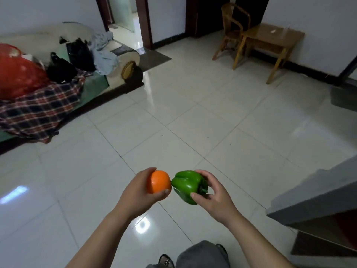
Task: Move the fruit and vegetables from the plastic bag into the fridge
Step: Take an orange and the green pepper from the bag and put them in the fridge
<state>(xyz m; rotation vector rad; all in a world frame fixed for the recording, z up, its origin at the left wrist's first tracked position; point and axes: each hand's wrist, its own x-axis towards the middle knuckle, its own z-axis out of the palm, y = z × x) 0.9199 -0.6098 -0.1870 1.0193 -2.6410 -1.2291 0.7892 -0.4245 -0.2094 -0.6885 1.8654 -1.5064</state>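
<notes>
Head view. We see the left hand (139, 192) grasping an orange (158, 181) from its left side, the fingers (150, 169) curled over the top and the thumb under the lower edge. The right hand (212, 196) grasps a green bell pepper (186, 185), its fingers curled over the upper right side and its thumb pressed against the lower side; the pepper's stem points toward the palm. Both items are held in the air above the tiled floor (193, 122), low in the centre of the view. They sit side by side, the orange on the left, and appear to touch. The red plastic bag (17, 74) lies well apart, at the far left, on a sofa (119, 60) beside a plaid blanket (38, 111) and dark bags (77, 55). At the far right stand a wooden chair (233, 29) and, just beside it, a small wooden surface (274, 37) against the wall. A grey unit (316, 192) enters at the right edge; we cannot tell what it is.
</notes>
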